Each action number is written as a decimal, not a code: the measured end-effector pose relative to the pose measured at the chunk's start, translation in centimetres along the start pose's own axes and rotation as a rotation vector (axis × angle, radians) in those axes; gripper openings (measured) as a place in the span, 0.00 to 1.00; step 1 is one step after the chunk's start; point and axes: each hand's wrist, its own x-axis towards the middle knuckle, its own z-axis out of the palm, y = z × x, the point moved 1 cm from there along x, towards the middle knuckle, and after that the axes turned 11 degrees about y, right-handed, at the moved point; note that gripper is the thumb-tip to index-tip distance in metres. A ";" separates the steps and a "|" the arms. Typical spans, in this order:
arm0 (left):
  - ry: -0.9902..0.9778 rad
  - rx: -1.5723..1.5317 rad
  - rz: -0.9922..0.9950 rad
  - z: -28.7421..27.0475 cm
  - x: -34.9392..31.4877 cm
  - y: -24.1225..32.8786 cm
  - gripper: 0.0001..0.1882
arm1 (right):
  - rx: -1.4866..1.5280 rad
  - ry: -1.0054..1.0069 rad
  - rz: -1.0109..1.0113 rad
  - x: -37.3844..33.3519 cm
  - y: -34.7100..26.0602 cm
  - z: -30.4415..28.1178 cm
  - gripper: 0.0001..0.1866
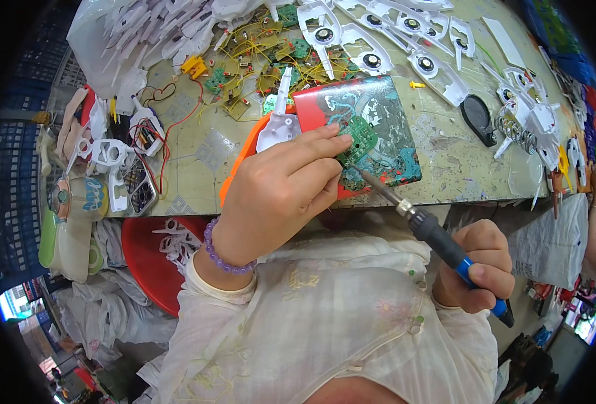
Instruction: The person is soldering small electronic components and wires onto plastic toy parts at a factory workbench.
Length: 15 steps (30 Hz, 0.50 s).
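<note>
White embroidered shirt (338,316) of the person at work, shown nearest the viewer, the forearms being extended from its sleeves. Right hand (479,266): closed around the blue-and-black handle of a soldering iron (439,242), by which the metal shaft is directed away from the fist, forward and to the left. Left hand (277,182): fingers drawn narrowly together, a green circuit board (363,138) being held at their tips; the thumb is largely hidden. On the left wrist a purple bead bracelet (225,266) is worn. The green circuit board is located just beyond the left fingertips, over a flat item with a red and dark patterned cover (399,108); the iron's tip is placed at the board's near edge, though whether contact is made cannot be told. Beside the left hand, an orange plastic item (242,159) is partly covered, and a white plastic handle part (281,128) is seen just beyond the knuckles. Farther beyond the left hand, yellow-wired circuit boards (264,50) are heaped on the worktable (456,172). Well beyond the right hand, white plastic housings (446,81) with round black inserts are spread, and a black oval piece (477,120) and a metal wire coil (513,128) are set down nearer. Left of the left wrist, white parts (177,242) are contained in a red basin (143,262)
</note>
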 end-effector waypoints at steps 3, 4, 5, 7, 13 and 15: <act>0.047 -0.008 -0.010 0.1 0.3 0.2 0.07 | -0.001 0.100 -0.001 0.0 0.0 -0.2 0.20; 0.048 -0.007 -0.010 0.1 0.4 0.3 0.07 | -0.025 0.163 0.006 0.0 0.0 -0.3 0.21; 0.048 -0.005 -0.014 0.0 0.4 0.4 0.07 | -0.049 0.226 0.012 0.0 0.1 -0.4 0.21; 0.047 0.002 -0.019 -0.2 0.3 0.3 0.07 | -0.376 0.090 0.178 -0.2 -0.2 -1.8 0.23; 0.043 0.005 0.021 0.1 0.2 0.3 0.07 | -0.167 -0.133 0.690 0.2 3.3 3.0 0.21; 0.030 -0.006 0.026 -0.2 0.2 0.3 0.08 | -0.379 -0.408 0.512 1.4 4.2 4.2 0.21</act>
